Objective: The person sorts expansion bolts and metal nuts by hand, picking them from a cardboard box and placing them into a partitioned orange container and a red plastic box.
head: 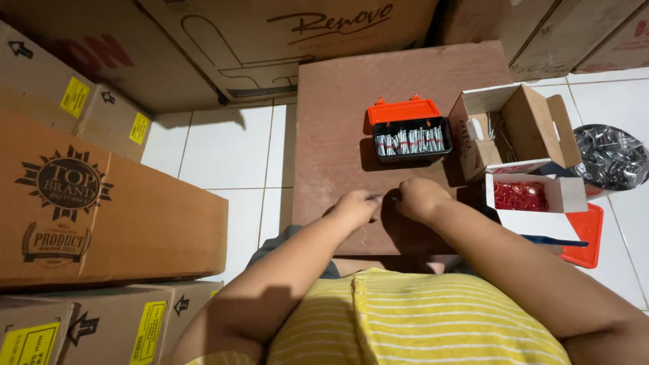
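Two hands on a brown board (pixel 338 122), left hand (pixel 355 206) and right hand (pixel 420 198) pinching a small metal piece (pixel 376 197) together, just below the black case of screws (pixel 411 140).

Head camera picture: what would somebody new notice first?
Probably the small black box with the orange lid, full of shiny metal pieces, in the middle of the brown board. Just below it, the left hand and right hand meet over the board. To the right sits a white box of red bits.
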